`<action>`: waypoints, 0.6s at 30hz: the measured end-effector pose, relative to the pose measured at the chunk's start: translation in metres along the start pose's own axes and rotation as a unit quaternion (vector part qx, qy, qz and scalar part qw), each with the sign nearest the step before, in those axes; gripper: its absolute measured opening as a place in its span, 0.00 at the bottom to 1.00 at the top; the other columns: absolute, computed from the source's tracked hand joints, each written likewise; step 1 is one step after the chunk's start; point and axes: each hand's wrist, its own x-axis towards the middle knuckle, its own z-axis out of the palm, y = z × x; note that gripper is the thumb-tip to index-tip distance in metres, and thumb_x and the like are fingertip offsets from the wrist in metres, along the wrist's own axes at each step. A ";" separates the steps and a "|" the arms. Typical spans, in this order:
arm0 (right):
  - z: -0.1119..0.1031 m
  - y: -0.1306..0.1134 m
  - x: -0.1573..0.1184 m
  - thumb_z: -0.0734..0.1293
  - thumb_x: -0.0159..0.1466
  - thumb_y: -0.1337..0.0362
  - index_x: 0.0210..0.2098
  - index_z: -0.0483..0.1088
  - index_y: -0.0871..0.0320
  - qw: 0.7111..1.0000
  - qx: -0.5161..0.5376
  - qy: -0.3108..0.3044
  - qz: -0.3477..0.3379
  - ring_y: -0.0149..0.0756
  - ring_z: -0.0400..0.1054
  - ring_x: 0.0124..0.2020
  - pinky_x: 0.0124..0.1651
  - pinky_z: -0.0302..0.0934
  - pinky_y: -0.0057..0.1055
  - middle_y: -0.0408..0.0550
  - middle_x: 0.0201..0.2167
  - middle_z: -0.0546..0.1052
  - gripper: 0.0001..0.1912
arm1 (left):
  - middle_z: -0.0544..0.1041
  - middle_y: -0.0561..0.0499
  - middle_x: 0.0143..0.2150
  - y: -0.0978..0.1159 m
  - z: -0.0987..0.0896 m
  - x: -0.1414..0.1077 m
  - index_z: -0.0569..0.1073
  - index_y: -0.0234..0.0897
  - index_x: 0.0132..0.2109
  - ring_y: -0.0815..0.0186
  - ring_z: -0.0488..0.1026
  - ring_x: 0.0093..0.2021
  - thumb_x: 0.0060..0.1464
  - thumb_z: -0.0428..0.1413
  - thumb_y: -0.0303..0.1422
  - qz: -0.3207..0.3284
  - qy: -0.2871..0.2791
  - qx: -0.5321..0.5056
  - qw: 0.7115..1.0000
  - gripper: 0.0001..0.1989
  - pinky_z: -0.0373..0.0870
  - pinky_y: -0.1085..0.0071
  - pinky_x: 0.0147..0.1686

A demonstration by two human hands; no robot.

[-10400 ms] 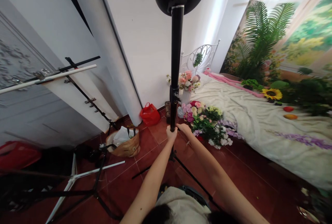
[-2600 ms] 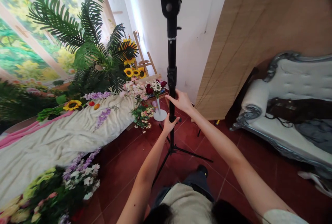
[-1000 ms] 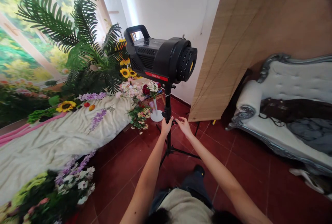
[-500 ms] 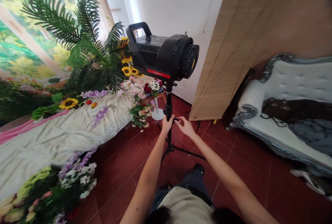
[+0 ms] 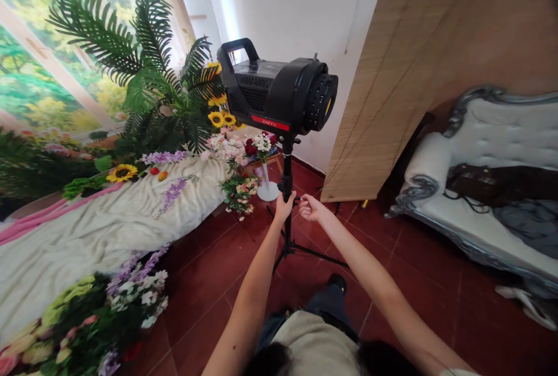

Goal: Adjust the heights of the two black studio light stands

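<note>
A black studio light (image 5: 272,91) with a red label strip is mounted on top of a black light stand (image 5: 287,231). My left hand (image 5: 285,206) is wrapped around the stand's upright, just below a collar. Close by on the right side of the pole, my right hand (image 5: 308,207) has its fingers curled in a pinch at a small black locking knob (image 5: 297,199) that sticks out from the collar. The knob is partly covered by the fingertips. Below, the stand's legs spread over the red tiles.
A cream cloth-covered platform (image 5: 131,207) with artificial flowers lies left, beside a palm plant (image 5: 143,56). Behind the stand is a white flower stand (image 5: 268,191). A bamboo blind (image 5: 366,103) hangs at right, near a white tufted sofa (image 5: 492,138) bearing dark clothes.
The right hand's fingers have gone from stretched out to curled at the knob. My left hand keeps its hold on the pole. The whole view has shifted slightly.
</note>
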 end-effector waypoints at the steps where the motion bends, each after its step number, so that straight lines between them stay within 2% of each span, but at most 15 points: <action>1: 0.000 -0.002 -0.001 0.54 0.62 0.67 0.18 0.55 0.56 0.998 0.050 -0.016 0.018 0.23 0.41 0.09 0.13 0.39 0.20 0.34 0.08 0.54 0.16 | 0.73 0.48 0.34 0.000 0.000 0.001 0.70 0.35 0.37 0.66 0.71 0.35 0.45 0.58 0.46 0.003 -0.004 0.001 1.000 0.20 0.67 0.69 0.40; 5: 0.001 0.001 -0.006 0.53 0.62 0.72 0.20 0.57 0.57 0.985 0.164 -0.049 0.018 0.23 0.43 0.09 0.13 0.40 0.19 0.34 0.08 0.56 0.14 | 0.73 0.49 0.34 0.000 -0.003 0.004 0.70 0.35 0.38 0.66 0.71 0.35 0.45 0.58 0.47 0.013 -0.035 0.004 0.999 0.20 0.68 0.69 0.40; 9: -0.001 0.023 -0.017 0.54 0.61 0.73 0.28 0.65 0.59 0.977 0.200 -0.052 -0.049 0.22 0.46 0.10 0.14 0.42 0.17 0.33 0.10 0.59 0.11 | 0.73 0.50 0.33 0.000 -0.007 0.001 0.69 0.36 0.39 0.67 0.71 0.34 0.46 0.57 0.49 0.010 -0.049 0.011 0.999 0.21 0.68 0.69 0.40; 12: -0.007 0.057 -0.038 0.56 0.61 0.70 0.31 0.68 0.59 0.982 0.165 0.002 -0.087 0.22 0.48 0.11 0.15 0.43 0.17 0.34 0.11 0.61 0.09 | 0.73 0.50 0.34 0.004 -0.009 -0.001 0.69 0.36 0.41 0.68 0.71 0.34 0.47 0.56 0.49 0.009 -0.062 0.011 0.998 0.21 0.68 0.70 0.39; 15: -0.015 0.105 -0.067 0.58 0.61 0.67 0.34 0.70 0.59 0.986 0.131 0.061 -0.081 0.22 0.50 0.13 0.16 0.44 0.18 0.36 0.14 0.65 0.09 | 0.74 0.49 0.36 0.010 -0.010 -0.003 0.69 0.36 0.42 0.68 0.71 0.35 0.48 0.56 0.47 0.015 -0.065 0.014 0.998 0.20 0.68 0.70 0.40; 18: -0.029 0.158 -0.099 0.59 0.60 0.67 0.34 0.70 0.59 0.977 0.173 0.107 -0.069 0.22 0.52 0.13 0.16 0.46 0.18 0.38 0.16 0.68 0.09 | 0.74 0.48 0.40 0.008 -0.022 -0.021 0.68 0.36 0.44 0.68 0.71 0.40 0.49 0.56 0.43 0.021 -0.044 0.004 0.999 0.19 0.67 0.70 0.44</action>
